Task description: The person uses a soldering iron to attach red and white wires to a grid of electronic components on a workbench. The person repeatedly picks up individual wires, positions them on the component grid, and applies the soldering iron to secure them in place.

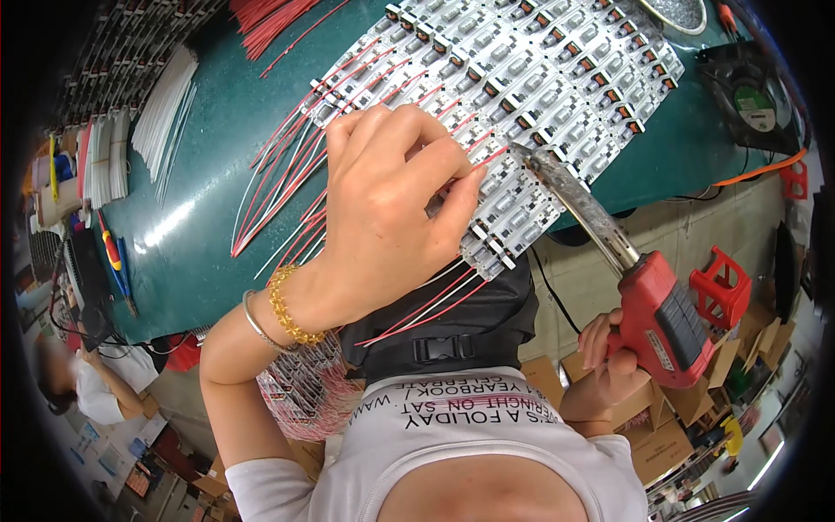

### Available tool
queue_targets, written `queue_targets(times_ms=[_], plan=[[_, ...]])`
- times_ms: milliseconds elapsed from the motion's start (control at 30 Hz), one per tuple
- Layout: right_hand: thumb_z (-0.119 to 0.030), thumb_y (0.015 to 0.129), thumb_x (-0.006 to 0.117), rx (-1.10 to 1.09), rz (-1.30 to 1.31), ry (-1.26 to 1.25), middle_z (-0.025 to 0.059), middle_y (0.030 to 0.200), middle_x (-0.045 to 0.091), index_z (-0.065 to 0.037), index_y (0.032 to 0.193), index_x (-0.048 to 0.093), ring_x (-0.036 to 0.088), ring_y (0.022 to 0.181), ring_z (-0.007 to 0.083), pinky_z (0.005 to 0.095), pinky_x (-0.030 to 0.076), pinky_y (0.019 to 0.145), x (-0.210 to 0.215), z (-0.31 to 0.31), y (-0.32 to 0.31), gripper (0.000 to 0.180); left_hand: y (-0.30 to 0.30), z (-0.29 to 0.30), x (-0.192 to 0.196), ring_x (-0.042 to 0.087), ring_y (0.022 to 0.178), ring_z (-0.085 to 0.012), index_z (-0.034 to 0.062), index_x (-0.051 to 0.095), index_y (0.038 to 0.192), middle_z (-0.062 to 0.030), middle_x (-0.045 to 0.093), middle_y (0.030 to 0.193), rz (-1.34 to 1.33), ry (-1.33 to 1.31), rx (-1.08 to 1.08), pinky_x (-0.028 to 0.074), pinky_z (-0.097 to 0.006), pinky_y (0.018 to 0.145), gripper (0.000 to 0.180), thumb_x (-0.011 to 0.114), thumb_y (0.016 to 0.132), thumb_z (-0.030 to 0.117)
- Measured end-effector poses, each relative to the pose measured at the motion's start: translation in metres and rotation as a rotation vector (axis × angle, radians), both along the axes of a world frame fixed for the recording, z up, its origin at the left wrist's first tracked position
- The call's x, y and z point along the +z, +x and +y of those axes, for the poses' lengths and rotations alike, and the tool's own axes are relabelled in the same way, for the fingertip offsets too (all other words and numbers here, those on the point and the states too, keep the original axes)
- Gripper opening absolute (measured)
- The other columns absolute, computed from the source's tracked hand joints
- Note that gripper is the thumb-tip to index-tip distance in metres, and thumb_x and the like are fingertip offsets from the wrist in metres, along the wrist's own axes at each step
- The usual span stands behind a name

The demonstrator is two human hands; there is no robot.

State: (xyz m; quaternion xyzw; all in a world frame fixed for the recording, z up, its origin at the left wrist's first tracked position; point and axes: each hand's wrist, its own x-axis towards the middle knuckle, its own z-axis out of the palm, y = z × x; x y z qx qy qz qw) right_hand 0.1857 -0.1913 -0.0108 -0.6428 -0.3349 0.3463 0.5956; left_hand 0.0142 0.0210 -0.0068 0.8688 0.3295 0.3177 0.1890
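My left hand (383, 200), with a gold bracelet and a silver bangle on the wrist, rests on a large white panel of small circuit boards (539, 70) and pinches a thin red wire (477, 165) against it. My right hand (609, 357) grips a red pistol-style soldering iron (665, 322). Its long metal tip (526, 155) touches the panel just right of my left fingertips. Many red and white wires (278, 183) fan out from the panel's left edge over the green table (209, 130).
White wire bundles (165, 104) and a red wire bundle (270, 17) lie at the far left. A black fan (748, 96) sits at the table's right end. A finished wired stack (304, 391) lies by my lap. Cardboard boxes (670, 435), a red stool (718, 287), another person (87, 383).
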Motion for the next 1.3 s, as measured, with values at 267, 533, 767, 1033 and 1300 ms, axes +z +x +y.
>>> queue_targets(times_ms=[267,533,767,1033,1300], plan=[[-0.054,0.081,0.058,-0.026,0.044,0.072,-0.0011,0.045,0.043,0.012,0.116,0.041,0.040,0.034,0.0095,0.0238,0.038,0.039,0.004,0.007,-0.003,0.077,0.001,0.000,0.001,0.051,0.071,-0.0197,0.0057,0.061,0.068,-0.0040,0.054,0.074,0.016,0.006,0.004,0.034,-0.031,0.071,0.012,0.072,0.066,0.006],[-0.056,0.082,0.055,-0.011,0.067,0.080,-0.0017,0.044,0.042,0.013,0.119,0.039,0.040,0.035,0.0093,0.0239,0.039,0.040,0.004,0.005,0.001,0.080,-0.002,0.008,0.011,0.053,0.066,-0.0204,0.0028,0.067,0.078,-0.0062,0.059,0.071,-0.071,0.019,0.007,0.042,-0.031,0.063,0.014,0.074,0.066,0.004],[-0.057,0.082,0.054,-0.043,0.071,0.083,-0.0013,0.045,0.043,0.013,0.119,0.038,0.040,0.035,0.0094,0.0239,0.039,0.041,0.003,-0.005,0.003,0.080,0.016,-0.003,0.010,0.050,0.061,-0.0186,0.0071,0.062,0.069,-0.0016,0.054,0.062,0.027,-0.009,-0.057,0.035,-0.033,0.074,0.011,0.073,0.068,0.004],[-0.055,0.082,0.055,0.131,0.103,0.233,-0.0010,0.047,0.044,0.010,0.113,0.042,0.042,0.036,0.0099,0.0241,0.038,0.040,-0.016,-0.015,0.017,0.073,0.019,-0.005,0.006,0.048,0.062,-0.0179,0.0081,0.058,0.066,0.0000,0.051,0.060,0.096,-0.031,-0.055,0.033,-0.033,0.072,0.014,0.070,0.069,0.005],[-0.051,0.084,0.056,0.095,0.020,0.020,-0.0007,0.047,0.044,0.009,0.110,0.043,0.042,0.037,0.0099,0.0234,0.038,0.041,0.003,-0.004,0.005,0.067,0.021,-0.004,0.003,0.049,0.063,-0.0186,0.0087,0.057,0.064,0.0000,0.051,0.061,0.086,-0.010,-0.054,0.033,-0.033,0.070,0.014,0.070,0.068,0.004]])
